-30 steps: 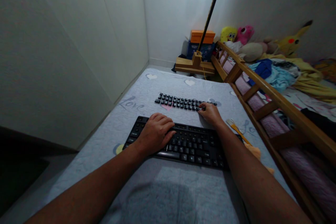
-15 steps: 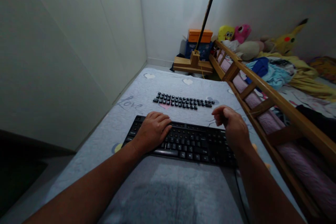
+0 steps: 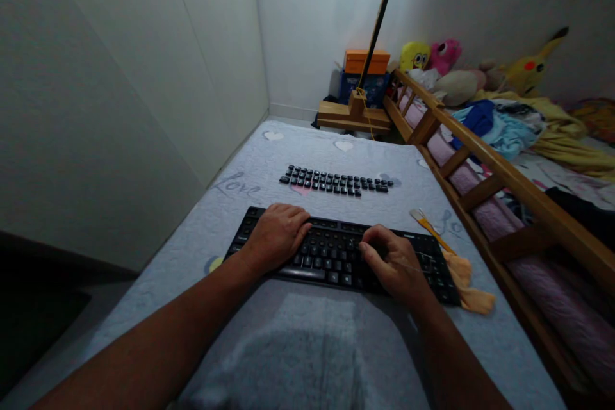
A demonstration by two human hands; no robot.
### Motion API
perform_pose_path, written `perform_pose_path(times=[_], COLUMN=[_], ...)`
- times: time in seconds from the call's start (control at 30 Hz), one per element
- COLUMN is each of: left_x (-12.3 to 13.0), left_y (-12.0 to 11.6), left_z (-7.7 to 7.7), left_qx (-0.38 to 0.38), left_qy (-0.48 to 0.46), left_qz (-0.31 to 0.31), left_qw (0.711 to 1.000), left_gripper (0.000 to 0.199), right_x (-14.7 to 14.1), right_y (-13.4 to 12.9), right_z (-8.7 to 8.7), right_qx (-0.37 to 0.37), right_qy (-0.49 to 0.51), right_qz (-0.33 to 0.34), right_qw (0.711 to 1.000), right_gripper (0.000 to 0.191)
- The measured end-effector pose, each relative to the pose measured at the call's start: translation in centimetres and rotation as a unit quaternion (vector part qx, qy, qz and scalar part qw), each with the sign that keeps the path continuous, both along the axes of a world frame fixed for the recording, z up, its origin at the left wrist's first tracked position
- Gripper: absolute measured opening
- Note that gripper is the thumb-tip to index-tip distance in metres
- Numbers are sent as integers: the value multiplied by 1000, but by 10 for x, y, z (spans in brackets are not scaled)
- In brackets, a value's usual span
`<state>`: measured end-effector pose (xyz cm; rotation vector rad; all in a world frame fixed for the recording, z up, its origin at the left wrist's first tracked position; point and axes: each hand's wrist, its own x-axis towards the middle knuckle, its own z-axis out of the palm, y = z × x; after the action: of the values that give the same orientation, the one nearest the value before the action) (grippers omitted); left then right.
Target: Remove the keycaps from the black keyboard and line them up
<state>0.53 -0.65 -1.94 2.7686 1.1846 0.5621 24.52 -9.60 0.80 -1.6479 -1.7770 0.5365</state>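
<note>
Right fingers [image 3: 377, 233] curled, pinch unclear | left fingers [image 3: 294, 218] extended across keyboard [image 3: 331, 252] | keycaps [image 3: 329, 182], brush [image 3: 425, 223] nearby

plush toys [image 3: 444, 56] beyond wooden rail [image 3: 485, 173]

Keyboard [image 3: 314, 272]: keys under left hand [image 3: 278, 234] and right hand [image 3: 394, 262] hidden | right fingertips: can't tell from here whether they pinch anything | loose keycaps [image 3: 323, 181]: lettering too small to read | black pole [image 3: 381, 22]: top cut off | both forearms: cropped at near edge
</note>
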Motion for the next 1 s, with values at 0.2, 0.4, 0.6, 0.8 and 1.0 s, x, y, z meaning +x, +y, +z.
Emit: perform_pose_path(times=[0.2,0.4,0.6,0.8,1.0], left_x=[1,0,1,1,1], left_y=[-1,0,0,0,0], left_z=[1,-1,-1,0,0], left_qx=[16,19,16,21,28], left_qy=[6,6,8,15,19], left_qz=[-2,-2,-2,-3,-5], left_qw=[1000,1000,1000,1000,999], left_gripper=[24,23,24,24,23], right_x=[-3,-5,-6,-4,-7], right_y=[0,-1,-2,-4,-3], right_z=[-3,-6,-7,-8,-9], right_qx=[7,4,-8,12,22], right_qy=[-12,-2,9,18,5], right_qz=[34,72,76,46,-19], right_qw=[999,997,997,999,1000], right_gripper=[9,10,14,15,14])
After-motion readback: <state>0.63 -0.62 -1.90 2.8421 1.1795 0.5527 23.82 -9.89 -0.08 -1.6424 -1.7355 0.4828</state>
